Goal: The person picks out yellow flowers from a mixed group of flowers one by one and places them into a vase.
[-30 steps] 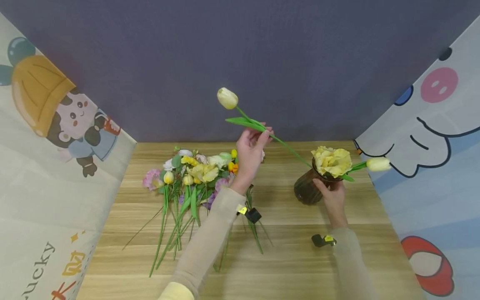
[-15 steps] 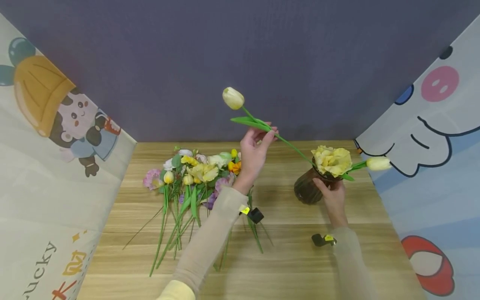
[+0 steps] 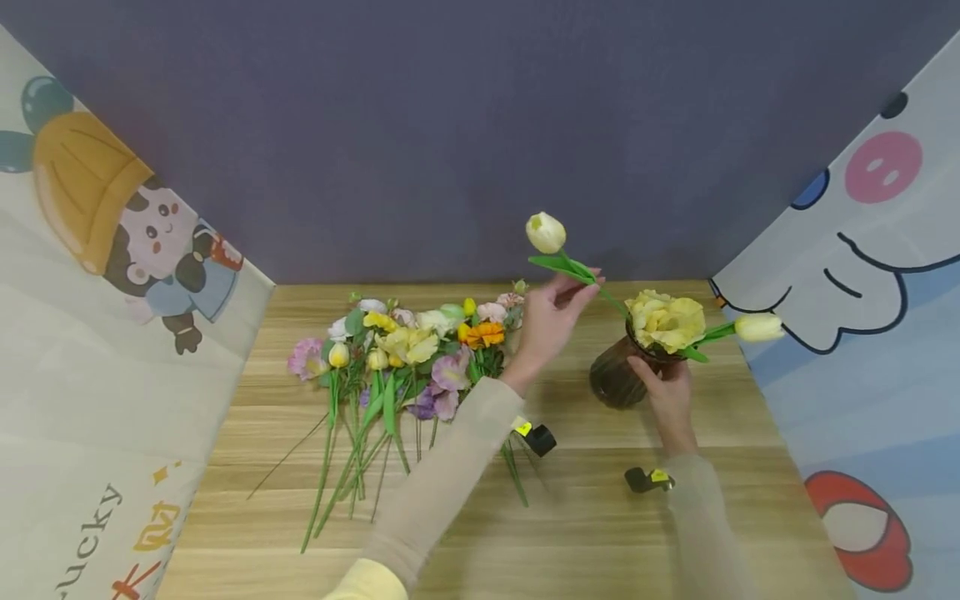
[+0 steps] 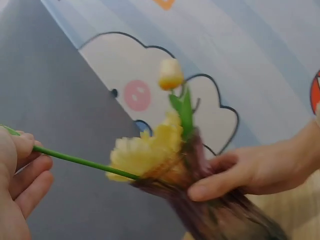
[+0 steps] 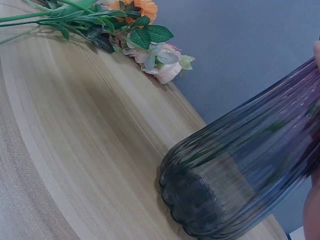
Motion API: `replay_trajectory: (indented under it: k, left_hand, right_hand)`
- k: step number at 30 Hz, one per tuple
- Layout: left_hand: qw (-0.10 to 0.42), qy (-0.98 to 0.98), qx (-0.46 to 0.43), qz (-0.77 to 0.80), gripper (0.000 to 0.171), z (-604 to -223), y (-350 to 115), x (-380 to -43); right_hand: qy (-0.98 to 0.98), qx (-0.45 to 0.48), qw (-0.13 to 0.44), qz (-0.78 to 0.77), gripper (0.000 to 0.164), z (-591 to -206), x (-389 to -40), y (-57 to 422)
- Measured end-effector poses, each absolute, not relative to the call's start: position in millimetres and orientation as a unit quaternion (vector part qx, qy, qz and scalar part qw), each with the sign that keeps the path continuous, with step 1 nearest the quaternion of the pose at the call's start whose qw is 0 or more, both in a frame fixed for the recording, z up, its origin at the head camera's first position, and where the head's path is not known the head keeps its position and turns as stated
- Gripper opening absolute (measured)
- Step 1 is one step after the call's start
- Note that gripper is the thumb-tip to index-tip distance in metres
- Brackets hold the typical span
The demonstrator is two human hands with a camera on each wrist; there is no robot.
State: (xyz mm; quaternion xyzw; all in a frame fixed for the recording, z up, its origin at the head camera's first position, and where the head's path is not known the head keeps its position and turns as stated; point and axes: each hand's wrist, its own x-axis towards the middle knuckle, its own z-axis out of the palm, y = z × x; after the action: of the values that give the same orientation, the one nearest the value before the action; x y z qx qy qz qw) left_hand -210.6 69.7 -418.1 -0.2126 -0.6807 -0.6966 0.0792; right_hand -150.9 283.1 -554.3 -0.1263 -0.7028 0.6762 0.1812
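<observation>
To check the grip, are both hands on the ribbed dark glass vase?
No, only the right hand grips the vase; the left hand pinches a pale yellow tulip by its green stem.

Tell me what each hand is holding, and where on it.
Left hand: a pale yellow tulip, pinched by its stem near the leaves. Right hand: the ribbed glass vase, gripped near its mouth.

The table (image 3: 600, 533) before me has a striped wood-grain top. Toward its right edge, nearer the back one, the dark ribbed glass vase (image 3: 617, 375) I hold has its base on the wood. Across the left half I have a loose heap of flowers (image 3: 407, 344), yellow, white, orange, pink and purple, blooms toward the back edge, green stems (image 3: 322, 475) pointing mostly toward me.
</observation>
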Motion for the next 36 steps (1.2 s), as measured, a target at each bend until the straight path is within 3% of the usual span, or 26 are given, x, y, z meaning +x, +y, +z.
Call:
replay_trajectory:
  k: [8, 13, 17, 24, 36]
  left_hand:
    - [0.009, -0.774, -0.233, -0.588, 0.027, -446, 92, -207]
    - [-0.105, -0.823, -0.232, -0.508, 0.057, -469, 88, -203]
    - [-0.174, -0.822, -0.209, -0.501, 0.06, -489, 75, -198]
    - [-0.155, -0.84, -0.202, -0.478, 0.045, -518, 50, -186]
    - [-0.132, -0.823, -0.183, -0.522, 0.04, -553, 24, -168]
  right_hand:
    - [-0.708, -0.137, 0.184, 0.668, 0.043, -555, -152, 285]
    - [-0.713, -0.132, 0.181, 0.665, 0.039, -543, -147, 280]
    - [-0.705, -0.121, 0.189, 0.672, 0.04, -531, -142, 273]
    - [-0.7, -0.121, 0.192, 0.677, 0.04, -526, -141, 271]
    - [-0.702, -0.123, 0.191, 0.675, 0.036, -525, -140, 270]
